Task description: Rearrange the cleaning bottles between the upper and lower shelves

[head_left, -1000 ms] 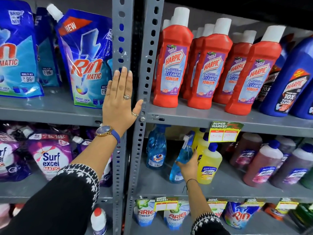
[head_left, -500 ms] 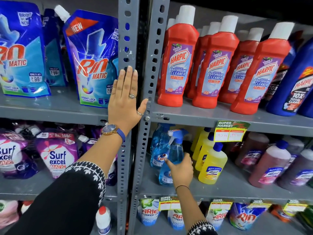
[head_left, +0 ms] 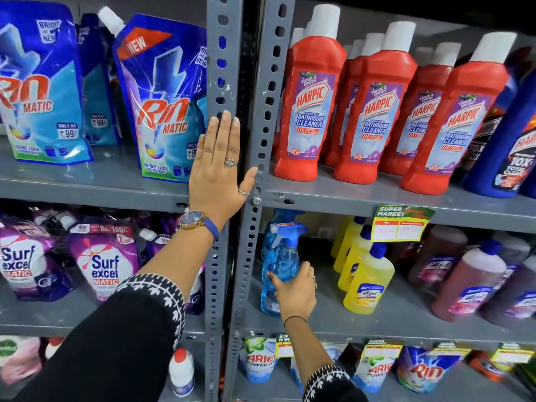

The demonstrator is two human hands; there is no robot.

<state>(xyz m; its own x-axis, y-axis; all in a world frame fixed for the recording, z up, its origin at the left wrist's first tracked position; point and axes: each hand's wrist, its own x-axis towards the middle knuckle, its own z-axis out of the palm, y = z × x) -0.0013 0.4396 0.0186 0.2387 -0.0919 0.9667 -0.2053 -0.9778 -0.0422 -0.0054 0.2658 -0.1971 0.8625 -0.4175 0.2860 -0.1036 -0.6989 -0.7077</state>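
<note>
My right hand (head_left: 293,291) grips a blue spray bottle (head_left: 282,256) standing at the left end of the lower shelf (head_left: 406,314), right in front of a second blue spray bottle. My left hand (head_left: 220,172) lies flat and open against the grey upright post (head_left: 222,68) between the two shelf bays. On the upper shelf (head_left: 348,195) stand several red bathroom cleaner bottles (head_left: 310,100) with white caps, and a dark blue cleaner bottle (head_left: 513,140) at the far right.
Yellow bottles (head_left: 368,277) and brownish-pink bottles (head_left: 464,274) share the lower shelf to the right. A green price tag (head_left: 401,223) hangs from the upper shelf edge. Detergent pouches (head_left: 162,105) fill the left bay and the bottom shelf.
My right hand has moved the blue spray bottle leftward and stood it upright beside the second spray bottle. The view has shifted slightly right; my left hand stays on the post.
</note>
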